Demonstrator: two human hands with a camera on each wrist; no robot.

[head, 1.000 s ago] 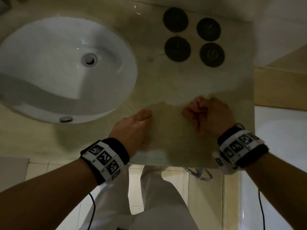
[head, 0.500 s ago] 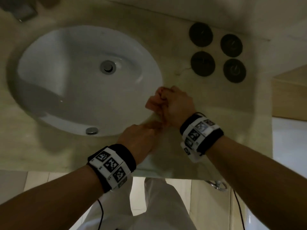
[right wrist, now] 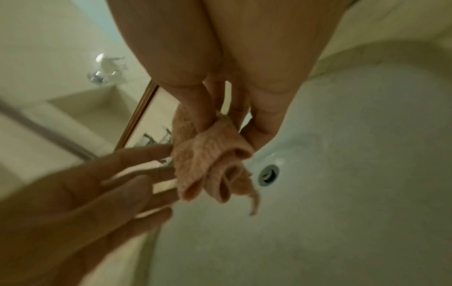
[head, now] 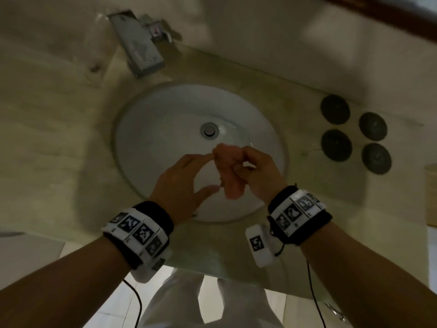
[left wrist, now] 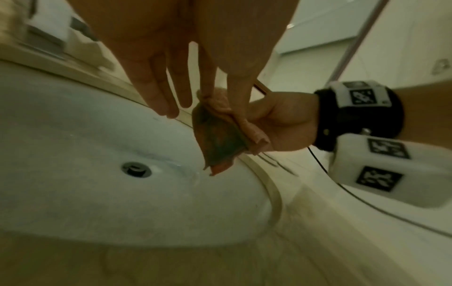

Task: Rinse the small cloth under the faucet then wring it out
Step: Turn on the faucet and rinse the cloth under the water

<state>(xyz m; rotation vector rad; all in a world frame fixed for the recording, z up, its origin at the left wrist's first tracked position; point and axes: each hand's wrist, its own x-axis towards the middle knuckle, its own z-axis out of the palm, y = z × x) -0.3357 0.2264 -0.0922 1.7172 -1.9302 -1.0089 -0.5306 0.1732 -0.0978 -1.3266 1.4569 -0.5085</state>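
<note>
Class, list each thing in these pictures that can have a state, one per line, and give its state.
Small cloth: bunched, held over the basin.
Right hand: grips the cloth.
Left hand: fingers straight, fingertips at the cloth.
Faucet: no water seen running.
Sink: no standing water, drain unplugged.
Four dark round discs: lying flat on the counter.

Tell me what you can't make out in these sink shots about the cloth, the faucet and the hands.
- Faucet, head view: motion-blurred; whether water runs is unclear.
- Cloth: bunched in the right hand, so wetness is unreadable.
- Left hand: fingertips at the cloth; actual contact unclear in all views.
- Right hand fingers, right wrist view: partly buried in cloth.
</note>
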